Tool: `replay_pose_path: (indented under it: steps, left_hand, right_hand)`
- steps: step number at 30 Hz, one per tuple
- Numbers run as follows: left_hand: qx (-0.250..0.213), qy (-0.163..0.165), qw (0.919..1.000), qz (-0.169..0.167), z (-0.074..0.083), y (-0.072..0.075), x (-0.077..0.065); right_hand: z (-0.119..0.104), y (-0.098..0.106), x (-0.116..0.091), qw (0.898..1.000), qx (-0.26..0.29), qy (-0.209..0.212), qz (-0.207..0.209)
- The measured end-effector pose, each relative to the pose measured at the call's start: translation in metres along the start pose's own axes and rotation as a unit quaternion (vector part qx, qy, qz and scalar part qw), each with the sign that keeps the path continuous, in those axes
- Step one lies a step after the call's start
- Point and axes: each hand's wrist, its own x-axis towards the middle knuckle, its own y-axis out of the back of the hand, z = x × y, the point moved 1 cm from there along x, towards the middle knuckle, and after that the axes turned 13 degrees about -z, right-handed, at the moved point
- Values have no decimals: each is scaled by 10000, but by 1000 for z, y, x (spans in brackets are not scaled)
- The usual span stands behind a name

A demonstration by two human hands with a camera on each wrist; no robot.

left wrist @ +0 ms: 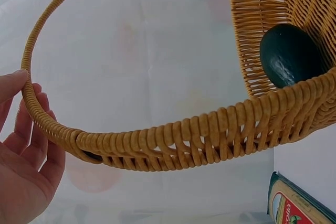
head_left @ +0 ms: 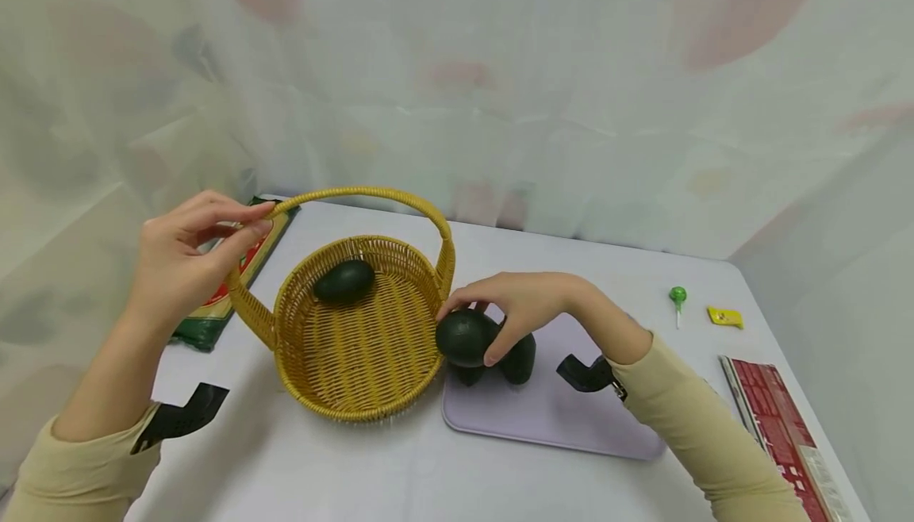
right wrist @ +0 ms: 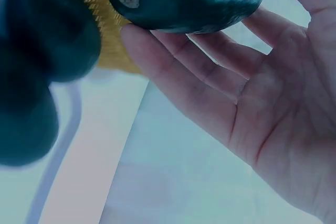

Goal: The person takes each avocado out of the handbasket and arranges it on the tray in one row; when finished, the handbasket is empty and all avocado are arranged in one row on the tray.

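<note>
One held avocado [head_left: 462, 339]: gripped between thumb and curled fingers of the right hand [head_left: 531, 300], over the left edge of the lavender tray [head_left: 564, 423], near the basket's rim.
Left fingers: thumb and fingertips of the left hand [head_left: 187, 246] pinch the arched handle [head_left: 357, 191] of the yellow wicker basket [head_left: 366, 355].
Basket's contents: one avocado [head_left: 345, 281], lying against the far wall.
Tray's remainder: two more avocados [head_left: 519, 361], close under and beside the held one.
Step in hand: picking up from the tray, by my reading, with the basket being filled.
Next move: likely calls for lifting clear of the rim, then a gentle lowering inside, the left hand steadying the handle.
Table's right side: green lollipop [head_left: 677, 294], yellow wrapped sweet [head_left: 725, 316], red packet [head_left: 774, 419].
</note>
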Motion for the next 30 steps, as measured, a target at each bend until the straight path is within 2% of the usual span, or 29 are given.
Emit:
replay_pose_path:
  steps: [7, 13, 18, 24, 30]
  left_hand:
    - [87, 20, 10000, -21, 0, 0, -1]
    - [-41, -56, 10000, 1, 1, 0, 0]
    - [-93, -10, 10000, 7, 1, 0, -1]
    - [75, 108, 9999, 6, 1, 1, -2]
    - [50, 75, 10000, 5, -1, -1, -1]
  right_hand:
    - [13, -10, -30, 9976, 305, -521, 341]
    - [25, -24, -55, 9893, 611, -1012, 850]
    - [35, -37, -73, 9813, 757, -1238, 1267]
    - [47, -56, -91, 9661, 1117, -1540, 1744]
    - [56, -77, -104, 9404, 1626, -1964, 2249]
